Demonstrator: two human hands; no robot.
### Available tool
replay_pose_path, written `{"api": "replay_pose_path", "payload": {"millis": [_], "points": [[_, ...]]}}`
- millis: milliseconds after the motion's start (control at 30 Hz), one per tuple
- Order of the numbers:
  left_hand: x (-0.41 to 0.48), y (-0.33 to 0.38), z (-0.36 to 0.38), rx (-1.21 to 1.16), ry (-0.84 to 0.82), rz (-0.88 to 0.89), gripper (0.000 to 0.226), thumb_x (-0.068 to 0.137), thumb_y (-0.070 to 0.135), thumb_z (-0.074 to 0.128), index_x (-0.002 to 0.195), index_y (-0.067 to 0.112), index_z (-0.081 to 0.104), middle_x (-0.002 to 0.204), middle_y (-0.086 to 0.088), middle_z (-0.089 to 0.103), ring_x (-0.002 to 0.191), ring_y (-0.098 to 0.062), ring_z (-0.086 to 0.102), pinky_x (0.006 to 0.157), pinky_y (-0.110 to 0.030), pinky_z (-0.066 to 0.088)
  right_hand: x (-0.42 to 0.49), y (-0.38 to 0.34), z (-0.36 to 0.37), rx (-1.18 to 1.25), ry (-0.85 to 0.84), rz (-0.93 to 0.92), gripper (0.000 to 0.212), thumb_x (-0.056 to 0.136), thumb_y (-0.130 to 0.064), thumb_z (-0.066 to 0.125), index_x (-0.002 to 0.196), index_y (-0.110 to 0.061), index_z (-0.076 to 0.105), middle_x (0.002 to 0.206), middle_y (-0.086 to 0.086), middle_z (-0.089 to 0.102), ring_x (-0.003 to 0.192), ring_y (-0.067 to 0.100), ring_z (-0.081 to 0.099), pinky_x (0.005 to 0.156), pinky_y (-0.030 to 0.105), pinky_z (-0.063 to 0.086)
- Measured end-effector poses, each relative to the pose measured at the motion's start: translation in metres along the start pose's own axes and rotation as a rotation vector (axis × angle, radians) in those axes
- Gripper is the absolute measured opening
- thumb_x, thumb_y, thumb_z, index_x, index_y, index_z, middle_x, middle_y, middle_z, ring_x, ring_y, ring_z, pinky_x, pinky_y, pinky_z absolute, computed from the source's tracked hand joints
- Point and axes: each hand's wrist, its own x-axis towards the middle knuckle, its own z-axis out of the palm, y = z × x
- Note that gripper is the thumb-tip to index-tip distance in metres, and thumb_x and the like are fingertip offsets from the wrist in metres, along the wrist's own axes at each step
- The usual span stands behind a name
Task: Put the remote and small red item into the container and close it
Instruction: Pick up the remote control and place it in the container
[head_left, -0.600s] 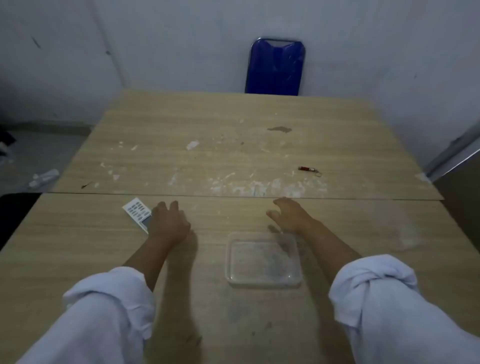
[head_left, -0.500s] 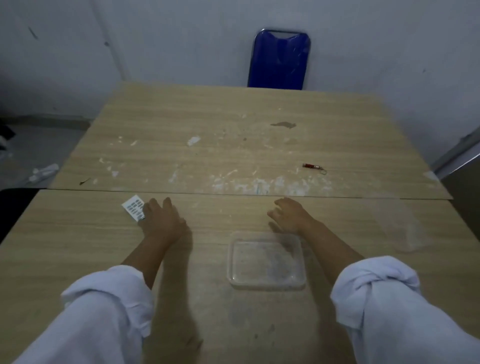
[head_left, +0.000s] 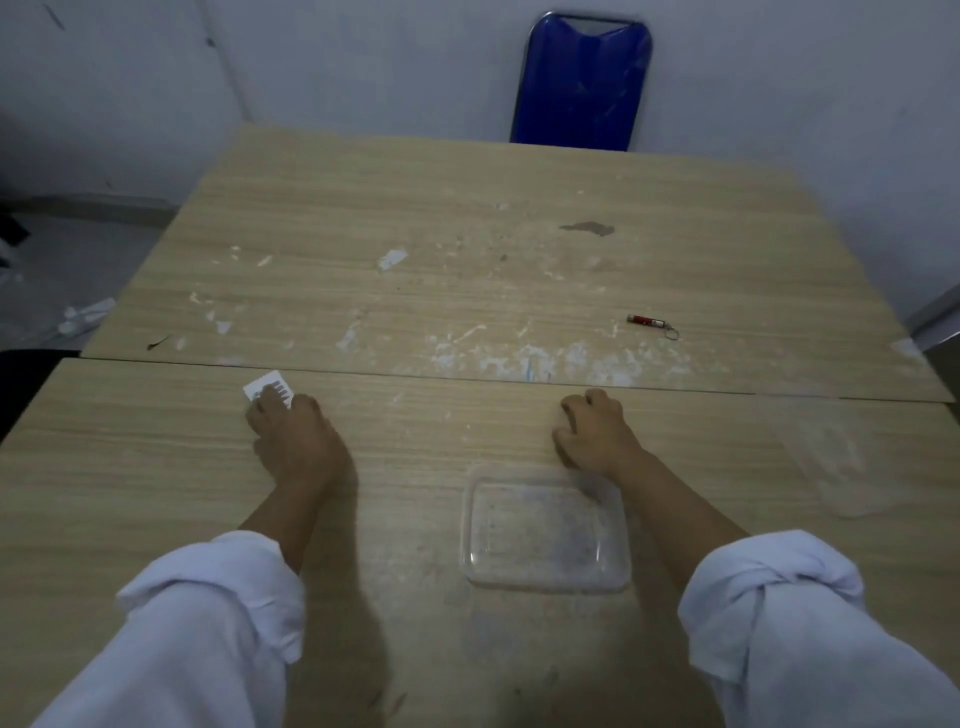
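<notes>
- Our left hand (head_left: 296, 441) covers the remote (head_left: 270, 387), fingers curled on it; whether it is gripped, we cannot tell.
- Our right hand (head_left: 592, 431) rests loosely curled, holding nothing.
- The red item (head_left: 644, 320) lies well beyond the empty container (head_left: 545, 530); everything remains.

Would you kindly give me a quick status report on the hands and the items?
Left hand covering remote, grip unclear. Right hand curled on table, empty. Container open, empty. Red item lies beyond, path clear.

Matt wood-grain table (head_left: 467, 249); clear, scuffed plastic container (head_left: 545, 582).
</notes>
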Motion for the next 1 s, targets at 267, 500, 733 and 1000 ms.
{"api": "replay_pose_path", "payload": {"millis": [267,500,733,1000], "points": [[-0.017,0.011,-0.017,-0.424,0.018,0.026,0.056,0.075,-0.001,0.063,0.128,-0.004,0.044,0.129,-0.031,0.050,0.119,-0.044,0.047,0.101,-0.047,0.040,-0.008,0.011,-0.002,0.071,-0.051,-0.024,0.050,0.090,-0.032,0.049,0.134,-0.009,0.039,0.146,0.017,0.029,0.134,0.034,0.028,0.107,0.042,0.033],[-0.055,0.044,-0.018,-0.696,-0.167,0.167,0.060,0.077,0.014,0.072,0.129,0.008,0.043,0.125,-0.016,0.061,0.106,-0.023,0.061,0.082,-0.025,0.043,-0.031,0.024,-0.010,0.299,0.032,-0.028,0.056,0.090,-0.025,0.058,0.140,-0.010,0.037,0.148,0.015,0.033,0.133,0.028,0.040,0.111,0.043,0.038],[-0.095,0.080,-0.019,-0.619,-0.535,0.625,0.077,0.076,0.009,0.070,0.140,0.019,0.029,0.136,-0.009,0.054,0.114,-0.008,0.051,0.088,-0.018,0.044,-0.053,0.025,-0.023,0.207,0.111,-0.283,0.073,0.080,-0.022,0.072,0.143,-0.018,0.033,0.149,0.006,0.039,0.135,0.023,0.038,0.111,0.034,0.030],[-0.122,0.092,-0.022,-0.595,-0.711,0.834,0.074,0.077,0.008,0.068,0.140,0.019,0.030,0.139,-0.010,0.051,0.127,-0.017,0.050,0.103,-0.028,0.045,-0.078,0.028,-0.021,0.123,0.068,-0.481,0.060,0.083,-0.012,0.064,0.138,-0.022,0.043,0.131,0.007,0.046,0.118,0.022,0.043,0.100,0.035,0.042]]}}
